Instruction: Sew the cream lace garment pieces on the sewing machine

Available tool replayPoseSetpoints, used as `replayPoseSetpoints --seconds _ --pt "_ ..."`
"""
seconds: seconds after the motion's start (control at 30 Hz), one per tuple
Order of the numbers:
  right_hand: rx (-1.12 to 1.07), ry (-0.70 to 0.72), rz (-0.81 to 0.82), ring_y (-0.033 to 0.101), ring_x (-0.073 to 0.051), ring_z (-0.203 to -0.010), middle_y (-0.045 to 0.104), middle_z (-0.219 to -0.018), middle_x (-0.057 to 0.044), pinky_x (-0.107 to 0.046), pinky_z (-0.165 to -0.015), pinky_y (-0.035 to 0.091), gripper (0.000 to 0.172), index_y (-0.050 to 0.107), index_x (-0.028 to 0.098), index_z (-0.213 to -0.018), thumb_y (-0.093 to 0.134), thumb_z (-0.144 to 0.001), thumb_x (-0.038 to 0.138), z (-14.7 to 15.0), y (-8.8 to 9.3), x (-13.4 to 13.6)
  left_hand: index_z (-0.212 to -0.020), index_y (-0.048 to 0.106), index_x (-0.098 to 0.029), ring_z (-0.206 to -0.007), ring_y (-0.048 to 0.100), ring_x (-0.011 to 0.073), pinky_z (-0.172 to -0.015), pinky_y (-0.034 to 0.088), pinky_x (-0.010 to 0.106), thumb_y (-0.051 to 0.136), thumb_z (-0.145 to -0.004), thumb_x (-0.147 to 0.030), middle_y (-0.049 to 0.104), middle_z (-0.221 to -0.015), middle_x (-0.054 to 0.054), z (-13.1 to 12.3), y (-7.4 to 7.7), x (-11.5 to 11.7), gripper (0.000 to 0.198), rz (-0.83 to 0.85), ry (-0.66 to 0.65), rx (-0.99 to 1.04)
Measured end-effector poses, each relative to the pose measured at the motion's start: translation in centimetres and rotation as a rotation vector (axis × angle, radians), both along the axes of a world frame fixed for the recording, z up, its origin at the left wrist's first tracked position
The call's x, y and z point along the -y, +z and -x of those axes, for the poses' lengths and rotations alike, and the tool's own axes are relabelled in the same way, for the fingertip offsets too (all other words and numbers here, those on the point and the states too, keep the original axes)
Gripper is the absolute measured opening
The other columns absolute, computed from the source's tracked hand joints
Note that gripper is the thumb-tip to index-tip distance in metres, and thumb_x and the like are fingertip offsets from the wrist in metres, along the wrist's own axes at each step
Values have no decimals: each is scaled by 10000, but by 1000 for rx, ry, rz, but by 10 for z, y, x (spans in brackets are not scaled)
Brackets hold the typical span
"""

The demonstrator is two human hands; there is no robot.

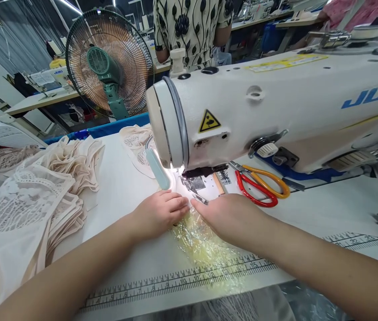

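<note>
My left hand [159, 213] lies on the white sewing table [326, 209], fingers curled together and pressing the edge of a clear yellowish plastic sheet [205, 249]. My right hand [229, 216] rests flat on the same sheet, fingers stretched toward the presser foot [195, 183]. Both hands sit just in front of the needle area of the white Juki sewing machine [276, 107], lit by its lamp. The sheet spreads back toward me over a printed ruler [175, 281].
Red and orange scissors [262, 185] lie right of the needle. A stack of beige lace pieces [42, 196] fills the left side. More lace [135, 142] lies behind the machine head. A green fan [108, 67] and a person in a patterned top [189, 26] stand behind.
</note>
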State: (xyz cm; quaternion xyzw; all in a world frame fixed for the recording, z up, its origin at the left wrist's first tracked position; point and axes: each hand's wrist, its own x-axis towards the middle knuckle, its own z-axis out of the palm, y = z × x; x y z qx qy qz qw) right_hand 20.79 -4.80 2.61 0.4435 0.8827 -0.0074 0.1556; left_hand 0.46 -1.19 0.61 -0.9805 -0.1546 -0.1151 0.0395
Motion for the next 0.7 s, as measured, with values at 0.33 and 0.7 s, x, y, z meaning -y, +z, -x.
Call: replayPoseSetpoints --seconds 0.33,0.7 --pt "74 -150 138 628 -227 -569 655 -612 -84 -253 -423 321 833 279 102 -1416 586 -644 34 26 17 -6 -1097 583 -162 -1009 595 203 -770 515 353 352 -927 -114 625 -1150 109 10 1 -16 292 45 41 -18" --pt "-46 -133 72 592 -178 -524 634 -589 -72 -237 -455 312 676 382 91 -1354 566 -704 71 26 11 2 -1059 610 -210 -1001 573 226 -929 443 414 416 -911 -300 648 -1059 63 11 11 -36 260 289 318 -13"
